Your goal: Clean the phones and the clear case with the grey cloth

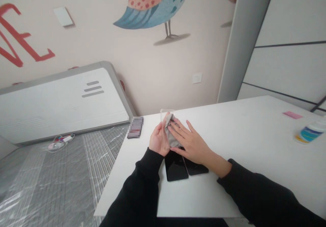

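Over the white table, my left hand is closed on a clear, see-through piece that looks like a phone case. A grey cloth lies against that piece. My right hand holds the cloth there, its fingers long and pressed over it, the thumb low at the cloth's edge. Under my hands, two dark, glossy flat devices that look like a tablet and a phone lie side by side on the table, their far ends hidden by my hands and the cloth.
At the table's left edge lies a small blurred-out dark object. A white bottle with a blue and yellow label and a pink slip are on the right. A white headboard-like panel leans by the wall beyond a plastic-covered surface.
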`<state>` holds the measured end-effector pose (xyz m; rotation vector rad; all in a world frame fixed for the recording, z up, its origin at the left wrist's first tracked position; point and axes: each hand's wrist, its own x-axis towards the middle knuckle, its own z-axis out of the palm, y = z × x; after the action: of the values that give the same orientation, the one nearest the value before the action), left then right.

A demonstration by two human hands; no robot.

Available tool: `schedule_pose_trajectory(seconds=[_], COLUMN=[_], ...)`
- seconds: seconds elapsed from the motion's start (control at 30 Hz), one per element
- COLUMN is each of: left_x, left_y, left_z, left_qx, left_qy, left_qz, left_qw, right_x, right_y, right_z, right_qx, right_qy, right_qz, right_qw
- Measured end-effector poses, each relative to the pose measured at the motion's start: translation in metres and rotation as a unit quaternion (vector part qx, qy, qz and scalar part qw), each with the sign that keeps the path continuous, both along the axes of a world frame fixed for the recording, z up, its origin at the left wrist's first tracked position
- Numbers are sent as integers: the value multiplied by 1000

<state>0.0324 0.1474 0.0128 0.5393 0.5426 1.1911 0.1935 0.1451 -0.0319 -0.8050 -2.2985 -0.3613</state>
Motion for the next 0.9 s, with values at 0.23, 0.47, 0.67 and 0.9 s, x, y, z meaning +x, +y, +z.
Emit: schedule_pose_trajectory(seconds=[0.23,0.47,0.67,0.9], left_x=[9,0,-10,-19], left_y=[3,15,24,23], left_z=[-10,-15,-24,-19], left_qx=[-44,-35,8,40], left_qy=[44,60,67,46], left_qz=[-3,61,160,178], left_qw=[998,996,985,982], right_x=[-8,-6,4,12], right_y=[-6,-12,-7,-3], right_z=[-2,-3,2,1], right_qx=[61,-88,-186,-152], right_qy=[39,228,349,438], right_qz=[90,141,19,-89], right_qw=[993,959,918,881])
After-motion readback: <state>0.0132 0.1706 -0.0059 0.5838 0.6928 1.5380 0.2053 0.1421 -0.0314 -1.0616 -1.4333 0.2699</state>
